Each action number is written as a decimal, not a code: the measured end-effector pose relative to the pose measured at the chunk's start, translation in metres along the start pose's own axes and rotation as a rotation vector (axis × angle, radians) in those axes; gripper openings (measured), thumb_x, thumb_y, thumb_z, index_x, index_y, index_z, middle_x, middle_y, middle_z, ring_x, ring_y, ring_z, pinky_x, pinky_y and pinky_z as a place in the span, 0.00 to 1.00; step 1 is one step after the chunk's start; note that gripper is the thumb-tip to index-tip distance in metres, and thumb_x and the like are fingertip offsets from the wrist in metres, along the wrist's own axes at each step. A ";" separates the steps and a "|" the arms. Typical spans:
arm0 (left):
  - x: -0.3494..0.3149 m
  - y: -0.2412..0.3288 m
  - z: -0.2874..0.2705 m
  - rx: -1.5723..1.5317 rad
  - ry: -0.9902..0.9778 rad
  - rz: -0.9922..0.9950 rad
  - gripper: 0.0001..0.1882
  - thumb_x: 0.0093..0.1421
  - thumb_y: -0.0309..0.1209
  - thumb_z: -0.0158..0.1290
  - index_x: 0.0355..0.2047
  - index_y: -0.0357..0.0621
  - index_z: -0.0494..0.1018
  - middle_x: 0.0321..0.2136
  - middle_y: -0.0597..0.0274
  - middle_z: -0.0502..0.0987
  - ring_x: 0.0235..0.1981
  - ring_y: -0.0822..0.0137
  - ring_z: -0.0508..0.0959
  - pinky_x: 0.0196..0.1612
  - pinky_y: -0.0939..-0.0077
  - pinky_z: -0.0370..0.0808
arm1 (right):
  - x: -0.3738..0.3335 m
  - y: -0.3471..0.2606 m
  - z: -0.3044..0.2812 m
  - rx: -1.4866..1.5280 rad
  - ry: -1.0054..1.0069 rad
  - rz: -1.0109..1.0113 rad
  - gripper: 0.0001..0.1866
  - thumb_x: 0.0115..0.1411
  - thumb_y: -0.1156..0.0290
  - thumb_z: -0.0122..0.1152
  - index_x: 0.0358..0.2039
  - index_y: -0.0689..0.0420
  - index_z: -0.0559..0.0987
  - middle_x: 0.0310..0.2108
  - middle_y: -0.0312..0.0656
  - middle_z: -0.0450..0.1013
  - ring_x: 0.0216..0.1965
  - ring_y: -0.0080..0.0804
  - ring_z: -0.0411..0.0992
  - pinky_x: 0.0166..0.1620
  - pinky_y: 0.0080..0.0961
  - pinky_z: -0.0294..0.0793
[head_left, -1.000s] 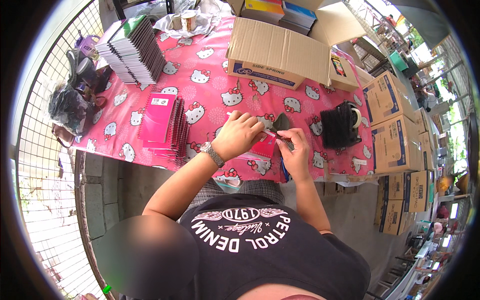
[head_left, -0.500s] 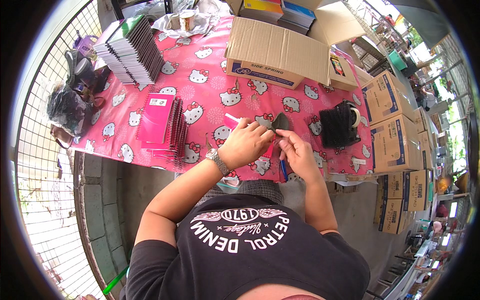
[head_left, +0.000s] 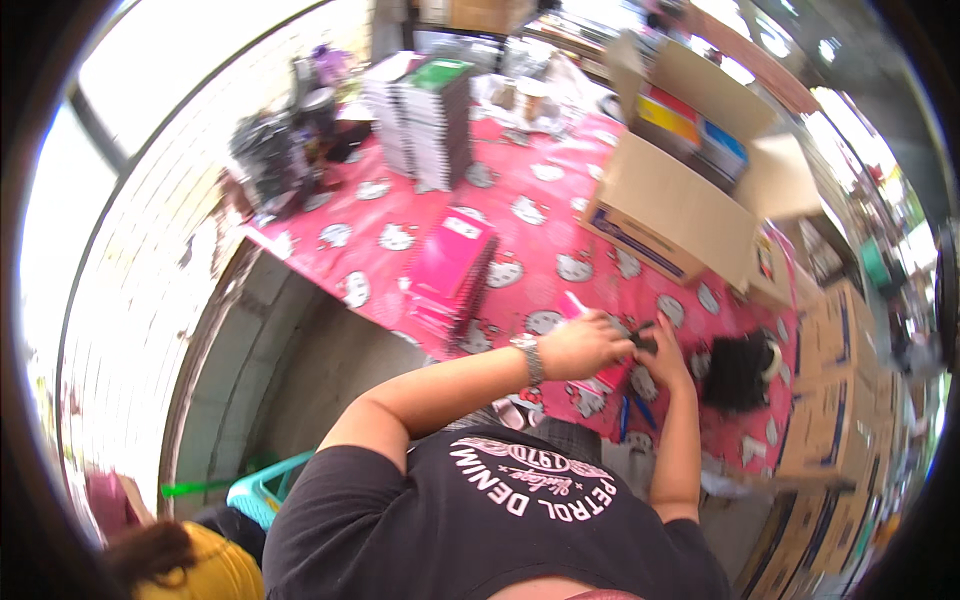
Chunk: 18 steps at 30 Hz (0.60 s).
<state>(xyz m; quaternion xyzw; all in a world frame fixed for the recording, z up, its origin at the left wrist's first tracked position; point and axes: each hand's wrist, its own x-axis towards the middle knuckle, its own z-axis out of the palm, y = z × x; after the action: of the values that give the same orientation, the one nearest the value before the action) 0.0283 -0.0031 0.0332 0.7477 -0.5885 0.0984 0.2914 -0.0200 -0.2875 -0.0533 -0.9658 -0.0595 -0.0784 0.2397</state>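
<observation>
A bright pink notebook [head_left: 608, 378] lies under my hands at the table's near edge. My left hand [head_left: 585, 348], with a metal watch on its wrist, rests over it with curled fingers; whatever they grip is hidden. Close by on the right, my right hand [head_left: 664, 358] has its thumb and fingers around a small dark piece [head_left: 645, 338], which meets the left fingertips. Motion blur hides this piece's exact kind. Just below the hands lies a blue pen [head_left: 641, 412]. To the right sits a bundle of black spiral binding wires [head_left: 738, 372] beside a pale tape roll [head_left: 773, 360].
Left of my hands stands a stack of pink spiral notebooks [head_left: 452, 262]; behind it rises a taller notebook stack [head_left: 440, 125]. An open carton [head_left: 665, 215] with books stands at the back right. Cartons [head_left: 825, 420] are piled beyond the table. At lower left, a person in yellow [head_left: 205, 562] is near.
The view has swung left and tilted, so the table appears slanted and a person in yellow has come into sight. My hands stay over the pink notebook; the right fingers have spread more around the dark piece.
</observation>
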 end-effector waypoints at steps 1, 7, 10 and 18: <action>0.002 0.001 0.001 -0.020 -0.017 0.000 0.07 0.58 0.32 0.52 0.37 0.47 0.71 0.28 0.62 0.76 0.39 0.59 0.78 0.56 0.60 0.65 | -0.004 -0.006 0.001 -0.031 0.043 -0.034 0.17 0.54 0.67 0.68 0.41 0.59 0.76 0.58 0.55 0.68 0.61 0.54 0.64 0.63 0.46 0.62; 0.001 0.001 0.017 -0.014 0.009 -0.078 0.07 0.57 0.33 0.54 0.36 0.49 0.71 0.28 0.66 0.75 0.39 0.64 0.77 0.50 0.64 0.65 | -0.023 -0.085 -0.070 0.989 -0.211 0.482 0.15 0.66 0.62 0.56 0.42 0.63 0.76 0.34 0.44 0.75 0.32 0.29 0.75 0.35 0.26 0.74; 0.009 0.001 0.018 0.033 -0.022 -0.064 0.07 0.57 0.34 0.54 0.35 0.50 0.72 0.29 0.66 0.75 0.39 0.65 0.76 0.48 0.66 0.64 | -0.036 -0.138 -0.088 0.902 -0.355 0.503 0.15 0.67 0.63 0.56 0.42 0.64 0.76 0.30 0.40 0.75 0.28 0.22 0.73 0.30 0.20 0.71; 0.007 0.002 0.021 -0.001 -0.012 -0.077 0.07 0.58 0.37 0.55 0.35 0.52 0.73 0.29 0.69 0.76 0.39 0.66 0.76 0.46 0.67 0.63 | -0.051 -0.130 -0.053 0.215 0.272 -0.029 0.09 0.58 0.73 0.65 0.37 0.62 0.75 0.27 0.37 0.67 0.27 0.23 0.68 0.30 0.23 0.68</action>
<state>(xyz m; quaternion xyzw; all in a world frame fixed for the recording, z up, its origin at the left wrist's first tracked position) 0.0242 -0.0208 0.0207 0.7703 -0.5608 0.0824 0.2920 -0.0960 -0.2022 0.0429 -0.9141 -0.0484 -0.2052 0.3464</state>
